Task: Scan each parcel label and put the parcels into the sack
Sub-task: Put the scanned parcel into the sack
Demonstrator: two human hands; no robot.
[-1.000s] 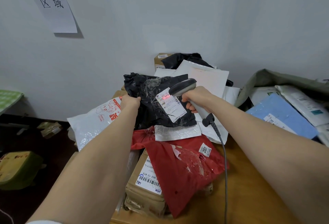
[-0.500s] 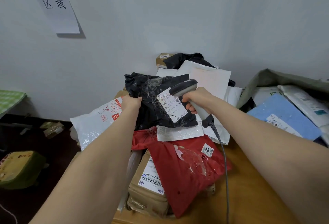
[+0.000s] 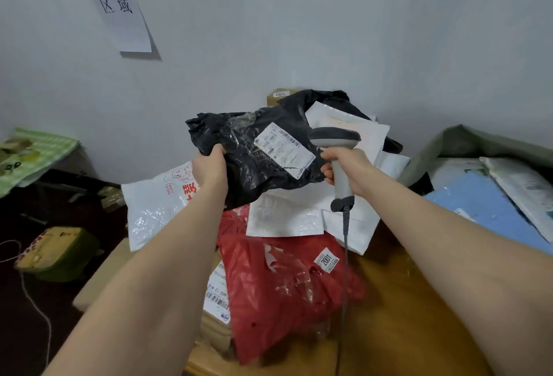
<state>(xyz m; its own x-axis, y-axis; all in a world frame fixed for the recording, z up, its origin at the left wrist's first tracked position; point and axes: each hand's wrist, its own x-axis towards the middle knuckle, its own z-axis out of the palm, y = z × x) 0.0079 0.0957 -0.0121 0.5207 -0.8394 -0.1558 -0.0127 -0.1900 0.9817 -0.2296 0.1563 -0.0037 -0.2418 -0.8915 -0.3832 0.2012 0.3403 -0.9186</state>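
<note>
My left hand (image 3: 209, 167) grips the left edge of a black plastic parcel (image 3: 254, 163) and holds it up above the pile. A white label (image 3: 284, 149) on its front faces me. My right hand (image 3: 348, 170) holds a grey corded barcode scanner (image 3: 336, 142) by its handle, its head right beside the label's right edge. No red scan light shows on the label. The grey-green sack (image 3: 466, 148) lies open at the right, with a blue parcel (image 3: 490, 211) and white parcels inside.
Below the black parcel lie a red parcel (image 3: 287, 292), a cardboard box (image 3: 215, 319), white mailers (image 3: 284, 220) and a white bag with red print (image 3: 158, 205) on the wooden table (image 3: 389, 330). More parcels are stacked against the wall behind. A green bag (image 3: 59, 253) sits on the floor at left.
The red scan light on the label has gone out. My left hand has lifted and tilted the black parcel, and the scanner now stands more upright beside it.
</note>
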